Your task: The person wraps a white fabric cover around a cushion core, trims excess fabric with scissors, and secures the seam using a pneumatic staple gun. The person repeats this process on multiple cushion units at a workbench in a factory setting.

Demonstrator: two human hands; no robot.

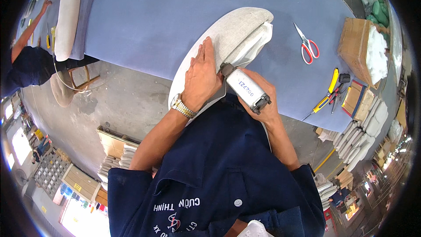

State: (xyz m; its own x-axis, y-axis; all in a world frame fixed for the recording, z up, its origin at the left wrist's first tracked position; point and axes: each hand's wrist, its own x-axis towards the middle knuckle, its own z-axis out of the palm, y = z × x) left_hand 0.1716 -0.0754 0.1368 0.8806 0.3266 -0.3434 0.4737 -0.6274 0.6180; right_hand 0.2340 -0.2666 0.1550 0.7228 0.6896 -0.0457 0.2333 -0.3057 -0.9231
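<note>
My left hand (202, 75) lies flat, fingers together, on a long upholstered panel (232, 28) covered in beige fabric, which rests on the blue work table (166, 13). A metal watch sits on that wrist. My right hand (263, 101) grips a grey pneumatic staple gun (244, 88), its nose pressed against the panel's edge where loose white fabric (254, 44) folds over. Both hands are close together at the near end of the panel.
Red-handled scissors (308, 46), a yellow screwdriver (322, 103) and a yellow knife (334, 80) lie on the table at right, beside a cardboard box of white stuffing (364, 48). Another person (26, 61) works at a second panel (68, 17) far left. Stacked pads (364, 136) sit lower right.
</note>
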